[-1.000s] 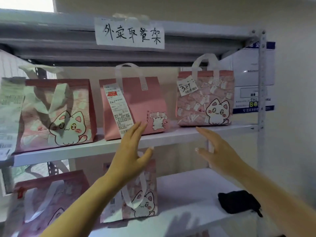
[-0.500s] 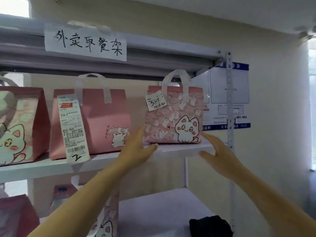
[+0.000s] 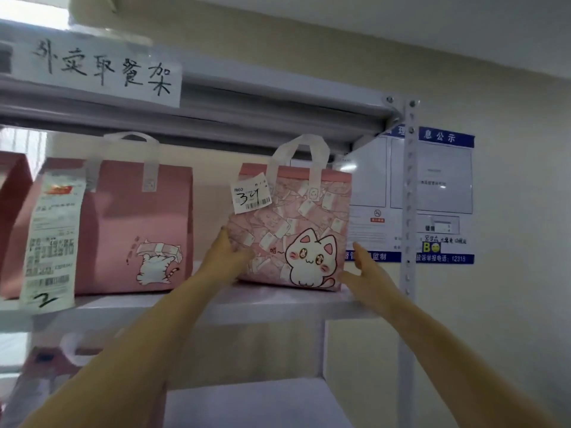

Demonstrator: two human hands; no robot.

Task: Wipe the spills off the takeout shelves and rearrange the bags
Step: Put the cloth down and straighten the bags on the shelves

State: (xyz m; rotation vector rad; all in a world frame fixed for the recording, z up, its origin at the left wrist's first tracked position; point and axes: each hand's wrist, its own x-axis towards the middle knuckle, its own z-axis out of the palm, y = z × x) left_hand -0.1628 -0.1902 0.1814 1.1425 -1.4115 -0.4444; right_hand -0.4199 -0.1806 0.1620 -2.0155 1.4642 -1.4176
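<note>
A pink cat-print takeout bag point(image 3: 296, 239) with a "34" ticket stands at the right end of the white metal shelf point(image 3: 272, 299). My left hand point(image 3: 230, 257) touches the bag's lower left side with straight fingers. My right hand point(image 3: 366, 274) is at the bag's lower right corner, fingers extended, just beside or touching it. To the left stands a plain pink bag point(image 3: 136, 227) with a long receipt point(image 3: 51, 242) hanging on its front.
A handwritten paper sign point(image 3: 102, 69) is taped to the upper shelf beam. The grey upright post point(image 3: 408, 242) stands right of the bag, with a blue-and-white notice board point(image 3: 438, 196) on the wall behind. Another pink bag point(image 3: 12, 186) shows at the left edge. A lower shelf point(image 3: 262, 396) lies below.
The view has swung right and closer to the shelf. Both hands rose from below the shelf edge to either side of the cat-print bag.
</note>
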